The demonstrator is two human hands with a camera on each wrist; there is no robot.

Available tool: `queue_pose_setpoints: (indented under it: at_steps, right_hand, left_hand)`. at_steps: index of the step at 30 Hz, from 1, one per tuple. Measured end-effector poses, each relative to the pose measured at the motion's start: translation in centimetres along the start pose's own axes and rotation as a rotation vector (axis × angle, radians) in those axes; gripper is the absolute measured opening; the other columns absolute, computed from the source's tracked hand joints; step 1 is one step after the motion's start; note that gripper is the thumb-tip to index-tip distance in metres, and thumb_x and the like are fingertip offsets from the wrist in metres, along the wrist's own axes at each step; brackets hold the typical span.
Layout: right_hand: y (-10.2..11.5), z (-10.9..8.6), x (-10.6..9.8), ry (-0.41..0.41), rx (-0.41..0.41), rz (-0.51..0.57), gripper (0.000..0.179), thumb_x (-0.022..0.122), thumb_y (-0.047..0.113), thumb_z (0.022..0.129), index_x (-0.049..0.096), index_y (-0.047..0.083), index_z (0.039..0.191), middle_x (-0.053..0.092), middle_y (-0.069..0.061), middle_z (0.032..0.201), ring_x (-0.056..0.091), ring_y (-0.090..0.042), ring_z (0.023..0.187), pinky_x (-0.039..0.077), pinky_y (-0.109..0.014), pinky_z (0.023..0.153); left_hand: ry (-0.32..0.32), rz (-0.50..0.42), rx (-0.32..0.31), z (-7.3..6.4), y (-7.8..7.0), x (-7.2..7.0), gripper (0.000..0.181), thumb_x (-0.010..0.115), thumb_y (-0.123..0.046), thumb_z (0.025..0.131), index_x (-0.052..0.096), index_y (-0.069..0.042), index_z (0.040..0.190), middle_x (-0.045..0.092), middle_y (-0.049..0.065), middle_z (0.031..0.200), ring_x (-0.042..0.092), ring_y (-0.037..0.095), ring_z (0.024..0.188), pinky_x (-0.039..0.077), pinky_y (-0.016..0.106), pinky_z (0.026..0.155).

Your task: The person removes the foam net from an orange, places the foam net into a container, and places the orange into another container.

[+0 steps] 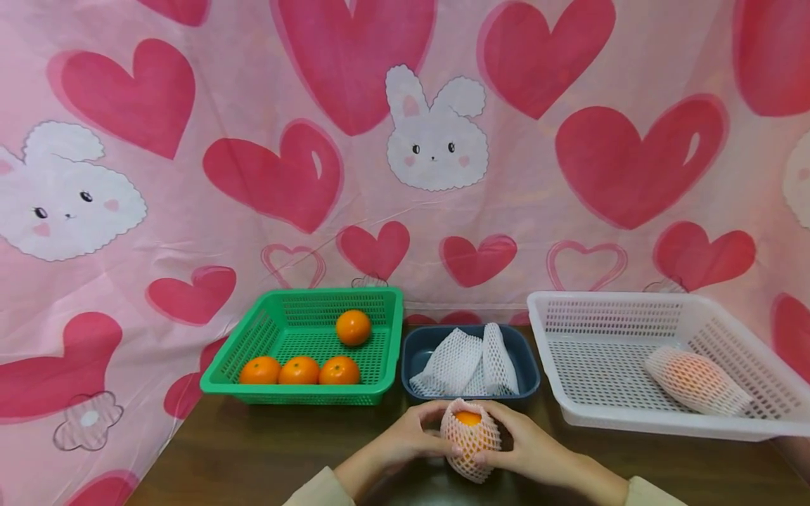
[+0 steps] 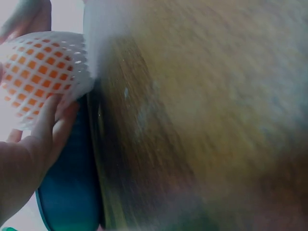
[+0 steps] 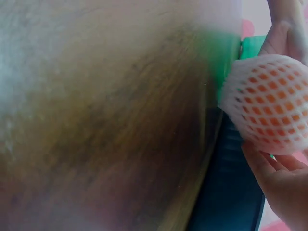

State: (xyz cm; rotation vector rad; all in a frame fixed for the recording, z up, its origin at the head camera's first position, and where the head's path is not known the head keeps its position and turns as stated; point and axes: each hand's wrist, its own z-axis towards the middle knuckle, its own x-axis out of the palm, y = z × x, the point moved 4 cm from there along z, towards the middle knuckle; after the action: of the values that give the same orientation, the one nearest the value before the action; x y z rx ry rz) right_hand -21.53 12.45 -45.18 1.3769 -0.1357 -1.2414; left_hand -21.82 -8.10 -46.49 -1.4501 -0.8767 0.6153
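Note:
Between both hands, an orange (image 1: 468, 419) sits inside a white foam net sleeve (image 1: 470, 453), its top showing through the sleeve's upper opening. My left hand (image 1: 413, 437) grips the netted fruit from the left, thumb on the near side. From the right, my right hand (image 1: 528, 445) holds it the same way, thumb pressed low on the mesh. In the left wrist view, the fingers (image 2: 45, 115) touch the stretched net. The right wrist view has the fingertips (image 3: 255, 156) against the sleeve's edge. Parts of the far-side fingers are hidden behind the fruit.
At the left, a green basket (image 1: 218, 376) contains several bare oranges (image 1: 299, 370). Just beyond the hands, a dark blue tray (image 1: 534, 376) holds white foam nets (image 1: 458, 362). A white basket (image 1: 588, 414) at the right contains a netted fruit (image 1: 696, 381). Behind everything hangs a pink cloth (image 1: 373, 183).

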Motion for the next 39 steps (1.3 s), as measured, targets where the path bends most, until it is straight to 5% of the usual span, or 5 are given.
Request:
queue_pose_setpoints:
  at_steps: [6,19,27,32,39]
  right_hand:
    - [-0.6,-0.4,0.1,0.020,0.001,-0.035,0.067,0.080,0.031,0.090,0.054,0.000,0.143,0.066,-0.013,0.130,0.060,-0.007,0.111,0.055,-0.027,0.086]
    - [-1.1,-0.6,0.0,0.007,-0.095,-0.075,0.061,0.077,0.028,0.092,0.058,0.002,0.144,0.066,-0.016,0.132,0.062,-0.010,0.116,0.054,-0.026,0.089]
    - [-0.8,-0.2,-0.7,-0.035,-0.096,-0.023,0.048,0.080,0.027,0.089,0.070,-0.002,0.126,0.069,-0.016,0.124,0.064,-0.013,0.112,0.054,-0.022,0.086]
    - [-0.4,0.0,-0.8,-0.062,-0.101,-0.025,0.039,0.083,0.026,0.085,0.077,0.003,0.115,0.073,-0.012,0.113,0.067,-0.012,0.106,0.055,-0.020,0.079]
    - [0.8,0.4,-1.0,-0.131,-0.253,-0.132,0.029,0.088,0.014,0.080,0.080,-0.001,0.103,0.076,-0.007,0.101,0.071,-0.009,0.095,0.055,-0.016,0.073]
  left_hand:
    - [-0.010,0.045,0.004,0.1,0.4,-0.2,0.052,0.079,0.000,0.087,0.064,-0.003,0.136,0.068,0.006,0.122,0.067,0.019,0.092,0.056,0.028,0.075]
    - [-0.014,0.185,0.094,0.1,0.2,0.1,0.051,0.078,-0.004,0.089,0.063,-0.003,0.138,0.067,0.005,0.131,0.065,0.013,0.109,0.053,0.027,0.093]
    - [-0.151,0.364,0.131,0.2,0.0,0.1,0.032,0.081,-0.013,0.089,0.076,-0.005,0.120,0.071,0.004,0.125,0.064,0.009,0.116,0.051,0.024,0.096]
    - [-0.189,0.431,0.198,-0.3,-0.4,0.5,0.023,0.083,-0.009,0.087,0.080,-0.003,0.108,0.074,0.002,0.116,0.066,0.007,0.109,0.054,0.020,0.085]
    - [-0.263,0.504,0.231,-0.6,-0.9,0.5,0.018,0.085,-0.010,0.083,0.082,-0.005,0.101,0.077,-0.001,0.104,0.070,0.004,0.095,0.056,0.019,0.076]
